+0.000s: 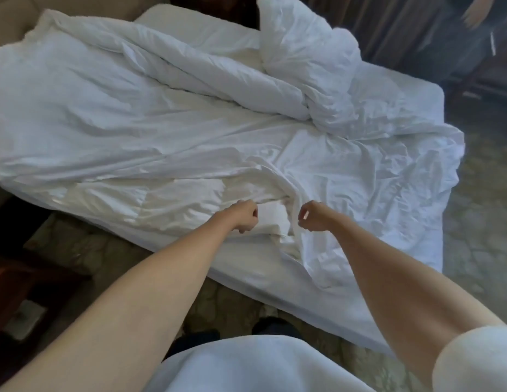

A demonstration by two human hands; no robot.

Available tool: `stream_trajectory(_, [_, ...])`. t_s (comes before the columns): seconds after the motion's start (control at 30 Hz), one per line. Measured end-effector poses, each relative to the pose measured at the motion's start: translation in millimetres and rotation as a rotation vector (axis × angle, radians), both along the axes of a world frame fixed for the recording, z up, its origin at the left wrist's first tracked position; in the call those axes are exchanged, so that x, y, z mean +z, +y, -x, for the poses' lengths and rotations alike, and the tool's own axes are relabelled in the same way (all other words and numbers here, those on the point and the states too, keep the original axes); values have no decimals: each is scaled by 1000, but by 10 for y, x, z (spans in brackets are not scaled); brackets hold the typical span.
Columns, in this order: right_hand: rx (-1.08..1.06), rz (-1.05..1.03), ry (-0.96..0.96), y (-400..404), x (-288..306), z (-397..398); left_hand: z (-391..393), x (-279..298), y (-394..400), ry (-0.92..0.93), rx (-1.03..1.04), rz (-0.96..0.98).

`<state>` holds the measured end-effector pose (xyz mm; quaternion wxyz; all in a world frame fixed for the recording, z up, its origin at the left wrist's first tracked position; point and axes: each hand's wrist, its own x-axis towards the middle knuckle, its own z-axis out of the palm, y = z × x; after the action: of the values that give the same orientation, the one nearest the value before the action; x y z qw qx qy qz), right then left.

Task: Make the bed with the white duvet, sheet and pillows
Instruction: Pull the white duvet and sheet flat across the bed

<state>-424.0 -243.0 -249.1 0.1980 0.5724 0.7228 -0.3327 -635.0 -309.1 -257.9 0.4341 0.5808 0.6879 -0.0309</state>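
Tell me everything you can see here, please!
Duvet: one, white, crumpled over the bed's left and middle.
Sheet: one, white, wrinkled, on the right part of the mattress.
Pillow: one, white, at the far edge.
Mattress: one, white, under the bedding.
Carpet: patterned, greenish, around the bed.
Curtain: dark brown, top right.
Left hand: one, fingers curled at the bunched white fabric.
Right hand: one, fingers curled beside the same bunch.
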Motion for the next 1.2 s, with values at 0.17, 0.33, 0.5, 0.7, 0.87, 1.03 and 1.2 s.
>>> stream_trajectory(0.17, [-21,10,-35,-54,-50,-894,-832,-41,17,7,-68,27])
stream_trajectory(0.33, [-28,-18,-26,-290,-145,-1282,-1284,-73,-154,17,-112,35])
stream_trajectory(0.5, [-27,-20,-62,-677,-230,-1539,-1526,-65,-407,-8,-134,31])
stream_trajectory(0.7, [-2,-29,-85,-1006,-201,-1795,-1827,-166,-708,-61,-132,4])
stream_trajectory(0.87, [86,-65,-110,-1253,-252,-1964,-2204,-205,-963,-49,-146,-42])
stream_trajectory(1.03, [135,-109,-87,-1310,-237,-2125,-2447,-114,-1075,-35,-78,-103])
stream_trajectory(1.2, [195,-127,-91,-1207,-218,-2311,-2611,-78,-1110,7,-21,-107])
